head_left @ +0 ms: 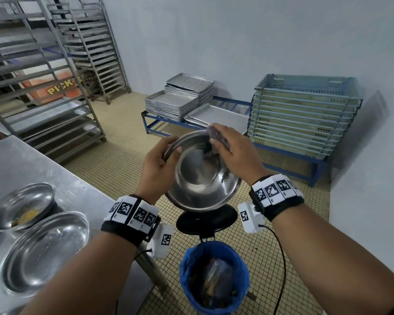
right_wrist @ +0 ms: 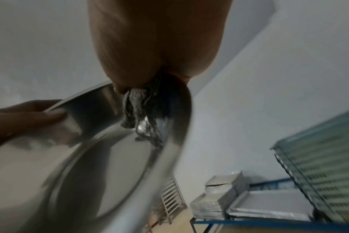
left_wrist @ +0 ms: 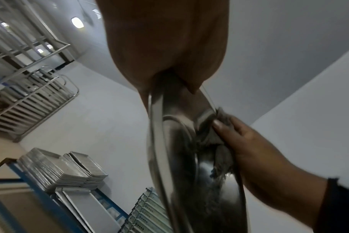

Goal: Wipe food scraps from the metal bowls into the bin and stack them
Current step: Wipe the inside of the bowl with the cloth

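Now: left hand [head_left: 156,165] fingers grip bowl [head_left: 200,178] rim; right hand [head_left: 234,151] fingers clutch cloth [head_left: 214,136] (inside bowl).

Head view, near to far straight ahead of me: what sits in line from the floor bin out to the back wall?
Blue-lined round bin → black round stool seat → tilted steel bowl in the left hand, grey rag under the right hand → flat steel tray on the blue metal bench.

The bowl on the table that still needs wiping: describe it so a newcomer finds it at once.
Start at the steel table on the left of the head view. Two metal bowls sit near its front edge. The dirty bowl is the farther one, with yellowish food scraps inside, while the nearer bowl looks nearly clean.
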Demonstrator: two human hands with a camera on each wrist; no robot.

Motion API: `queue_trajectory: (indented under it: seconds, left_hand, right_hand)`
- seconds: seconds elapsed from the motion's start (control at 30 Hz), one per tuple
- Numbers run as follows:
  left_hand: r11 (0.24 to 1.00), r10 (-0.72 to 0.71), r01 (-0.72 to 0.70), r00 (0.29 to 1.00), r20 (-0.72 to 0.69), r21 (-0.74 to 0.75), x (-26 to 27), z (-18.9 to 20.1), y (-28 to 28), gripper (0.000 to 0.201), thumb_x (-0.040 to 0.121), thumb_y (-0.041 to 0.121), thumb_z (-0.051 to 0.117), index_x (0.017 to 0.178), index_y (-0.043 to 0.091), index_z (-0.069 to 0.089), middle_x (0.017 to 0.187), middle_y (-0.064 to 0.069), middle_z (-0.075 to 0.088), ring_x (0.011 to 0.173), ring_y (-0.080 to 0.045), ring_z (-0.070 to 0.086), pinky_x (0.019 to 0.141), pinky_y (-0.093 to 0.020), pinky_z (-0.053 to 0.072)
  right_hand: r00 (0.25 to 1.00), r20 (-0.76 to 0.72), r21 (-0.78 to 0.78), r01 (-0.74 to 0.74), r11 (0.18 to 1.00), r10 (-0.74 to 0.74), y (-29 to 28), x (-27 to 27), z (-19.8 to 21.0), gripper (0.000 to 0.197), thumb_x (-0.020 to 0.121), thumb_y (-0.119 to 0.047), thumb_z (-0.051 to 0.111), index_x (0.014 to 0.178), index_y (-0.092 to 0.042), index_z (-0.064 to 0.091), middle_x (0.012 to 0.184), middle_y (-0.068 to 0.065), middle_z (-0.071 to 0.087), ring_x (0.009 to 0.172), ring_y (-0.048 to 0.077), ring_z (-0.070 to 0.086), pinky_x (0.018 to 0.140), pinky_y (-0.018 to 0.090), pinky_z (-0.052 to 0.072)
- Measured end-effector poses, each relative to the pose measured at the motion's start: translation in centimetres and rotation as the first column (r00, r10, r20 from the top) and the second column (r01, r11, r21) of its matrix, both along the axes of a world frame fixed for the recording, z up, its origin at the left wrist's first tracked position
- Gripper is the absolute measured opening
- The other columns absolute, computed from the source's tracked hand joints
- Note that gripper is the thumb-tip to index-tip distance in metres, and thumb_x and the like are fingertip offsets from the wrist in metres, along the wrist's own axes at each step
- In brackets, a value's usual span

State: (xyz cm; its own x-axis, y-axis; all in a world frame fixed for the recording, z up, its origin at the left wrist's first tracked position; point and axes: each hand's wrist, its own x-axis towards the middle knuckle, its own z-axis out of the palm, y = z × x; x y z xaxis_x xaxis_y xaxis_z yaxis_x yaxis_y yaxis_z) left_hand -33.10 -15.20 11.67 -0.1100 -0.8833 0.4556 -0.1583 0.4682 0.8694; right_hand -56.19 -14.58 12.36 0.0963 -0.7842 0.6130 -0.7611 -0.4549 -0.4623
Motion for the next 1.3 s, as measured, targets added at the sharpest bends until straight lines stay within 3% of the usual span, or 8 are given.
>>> queue_trajectory:
  seconds: [0.13, 0.3, 0.4, 0.6, 0.8, 0.93, 1.13, 1.3]
  left_hand:
    - [0.996, 0.080, -0.075, 0.984, -0.158, 0.037, 0.5, 0.2, 0.0, 0.023, 0.104, 0.014, 0.064, 0.111, 0.035, 0.068, 0.098, 0.002, 0.076, 0.085, -0.014, 0.071, 0.075, -0.032, 0.056]
    - [1.000, 0.000, 0.001, 0.999, -0.039, 0.019, -0.3, -0.2, 0.6, 0.026, 0.102, 0.023, 0.063, 0.117, 0.043, 0.067, 0.107, 0.000, 0.077, 0.097, -0.027, 0.074, 0.084, -0.048, 0.062]
    - [0.999, 0.020, -0.013, 0.991, -0.131, 0.052, -0.4, 0.1, 0.5, 0.021, 0.104, 0.015, 0.063, 0.119, 0.030, 0.068, 0.105, -0.004, 0.078, 0.090, -0.023, 0.075, 0.076, -0.038, 0.061]
    - [0.996, 0.083, -0.075, 0.977, -0.198, 0.043, 0.3, 0.1, 0.4, 0.017, 0.106, 0.016, 0.061, 0.118, 0.027, 0.065, 0.106, -0.007, 0.075, 0.090, -0.021, 0.072, 0.074, -0.031, 0.057]
    - [0.992, -0.125, 0.121, 0.979, 0.161, 0.035, 0.7, 1.7, -0.2, 0.026, 0.105, 0.012, 0.059, 0.129, 0.022, 0.066, 0.111, 0.010, 0.074, 0.102, -0.009, 0.071, 0.087, -0.026, 0.056]
    - [0.984, -0.176, 0.177, 0.968, 0.181, 0.008, 0.7, 2.4, -0.7, 0.031, 0.105, 0.011, 0.062, 0.120, 0.037, 0.071, 0.107, 0.006, 0.077, 0.099, -0.015, 0.073, 0.089, -0.033, 0.059]
    - [0.999, 0.027, -0.023, 0.988, -0.151, 0.032, 0.9, 2.3, -0.8, 0.033, 0.103, 0.009, 0.062, 0.108, 0.040, 0.074, 0.092, 0.007, 0.078, 0.081, -0.014, 0.071, 0.075, -0.031, 0.057]
    - [0.999, -0.031, 0.031, 0.999, 0.014, -0.021, 0.1, 2.0, -0.1, 0.046, 0.104, 0.013, 0.062, 0.107, 0.058, 0.070, 0.102, 0.011, 0.077, 0.095, -0.016, 0.073, 0.086, -0.039, 0.060]
  right_hand:
    - [0.957, 0.282, 0.136, 0.024, 0.990, -0.062, 0.6, -0.3, -1.9, 0.043, 0.105, -0.037, 0.053, 0.145, -0.026, 0.048, 0.107, -0.002, 0.069, 0.092, 0.013, 0.069, 0.080, 0.033, 0.061]
    - [0.995, 0.097, 0.004, 0.025, 1.000, -0.025, 0.2, 0.4, 0.4, 0.037, 0.103, -0.037, 0.055, 0.138, -0.025, 0.054, 0.108, -0.003, 0.068, 0.093, 0.011, 0.064, 0.079, 0.033, 0.057]
    - [0.995, 0.098, 0.015, 0.005, 1.000, -0.006, 0.0, 0.0, 0.9, 0.039, 0.103, -0.037, 0.055, 0.140, -0.024, 0.053, 0.111, -0.005, 0.068, 0.096, 0.009, 0.064, 0.082, 0.031, 0.055]
    - [0.913, 0.399, 0.146, 0.023, 0.989, -0.080, 0.9, -0.4, -1.1, 0.037, 0.104, -0.024, 0.058, 0.140, -0.015, 0.055, 0.102, -0.024, 0.061, 0.091, -0.021, 0.059, 0.075, 0.002, 0.045]
    - [1.000, 0.016, 0.133, -0.017, 0.991, 0.015, 0.9, -0.6, 1.3, 0.039, 0.102, -0.040, 0.057, 0.140, -0.034, 0.056, 0.106, -0.005, 0.073, 0.092, 0.015, 0.069, 0.083, 0.040, 0.059]
    - [0.999, -0.011, 0.070, -0.049, 0.996, 0.050, 0.8, 0.2, 2.3, 0.040, 0.101, -0.042, 0.058, 0.140, -0.031, 0.058, 0.103, -0.004, 0.074, 0.090, 0.013, 0.068, 0.082, 0.039, 0.058]
    - [0.950, 0.303, 0.120, 0.037, 0.992, -0.072, 0.8, -0.2, -0.5, 0.045, 0.104, -0.038, 0.055, 0.145, -0.023, 0.051, 0.108, -0.009, 0.069, 0.089, 0.000, 0.066, 0.077, 0.024, 0.059]
    - [0.980, 0.189, 0.049, 0.052, 0.997, -0.061, 0.4, 0.0, 0.2, 0.041, 0.104, -0.039, 0.055, 0.141, -0.022, 0.053, 0.113, -0.001, 0.071, 0.096, 0.015, 0.068, 0.083, 0.037, 0.059]
